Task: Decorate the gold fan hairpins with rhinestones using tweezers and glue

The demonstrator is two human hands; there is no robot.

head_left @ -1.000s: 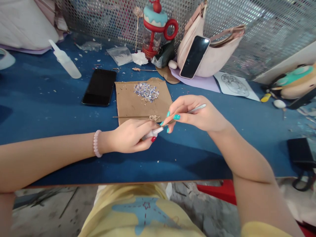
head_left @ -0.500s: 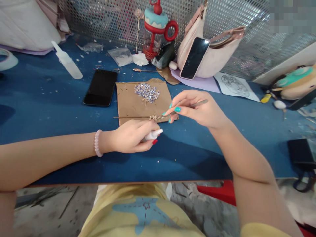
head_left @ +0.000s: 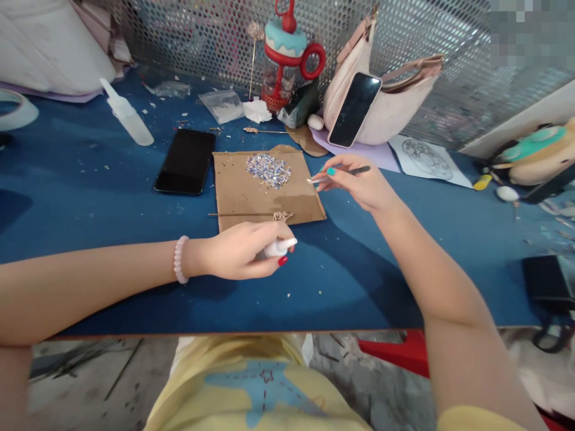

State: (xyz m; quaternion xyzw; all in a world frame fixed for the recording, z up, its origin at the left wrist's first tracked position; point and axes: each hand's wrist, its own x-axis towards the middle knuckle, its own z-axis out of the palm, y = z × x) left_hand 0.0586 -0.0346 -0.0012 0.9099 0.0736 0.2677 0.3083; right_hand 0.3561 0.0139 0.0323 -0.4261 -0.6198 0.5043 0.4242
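My left hand (head_left: 240, 250) rests on the blue table (head_left: 90, 179), fingers wrapped round a small white glue bottle (head_left: 277, 247) whose nozzle points right. My right hand (head_left: 359, 182) hovers at the right edge of a brown cardboard sheet (head_left: 242, 191) and pinches thin metal tweezers (head_left: 345, 173), tip aimed left. On the cardboard lie a pile of small bluish glittering chips (head_left: 268, 169) and a thin gold hairpin (head_left: 251, 214) with an ornate head, just beyond my left fingers.
A black phone (head_left: 185, 161) lies left of the cardboard, a clear squeeze bottle (head_left: 128, 117) farther left. At the back stand a red-and-teal ornament (head_left: 287, 54), a pink handbag (head_left: 390, 102) with a phone (head_left: 354, 109) leaning on it, small bags, and a perforated metal screen (head_left: 449, 36).
My right hand has drawn away from my left hand and the glue nozzle, moving up and back toward the cardboard's right edge with the tweezers. My left hand has stayed put.
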